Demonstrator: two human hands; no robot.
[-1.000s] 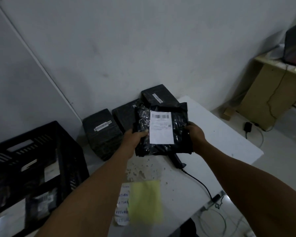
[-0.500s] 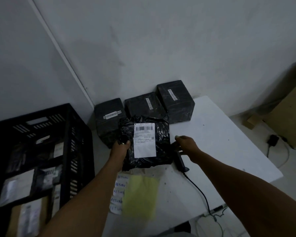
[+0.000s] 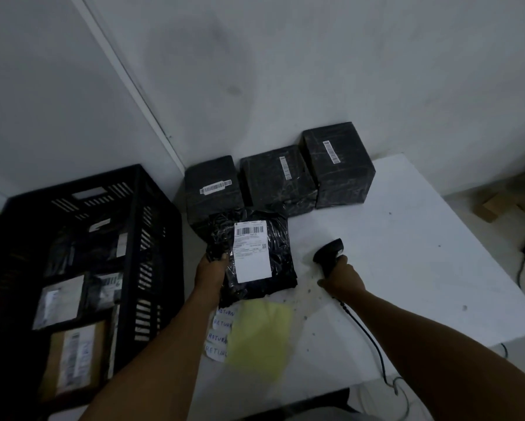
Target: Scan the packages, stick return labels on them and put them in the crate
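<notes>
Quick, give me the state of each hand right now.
Left hand: closed on the left edge of the black poly-bag package.
Right hand: closed in a grip around the handle of the corded barcode scanner.

The room is showing dim and bluish-grey, with no lamp in view. The white table (image 3: 406,268) is catching the most light toward three o'clock. The black crate (image 3: 152,238) at nine o'clock is sinking into near-black, its contents barely reading. The shipping label (image 3: 252,253) is staying legible as barcode only; fine print is blurring. Wall lines are bowing toward the edges, and the forearms at six o'clock are smearing softly.
</notes>
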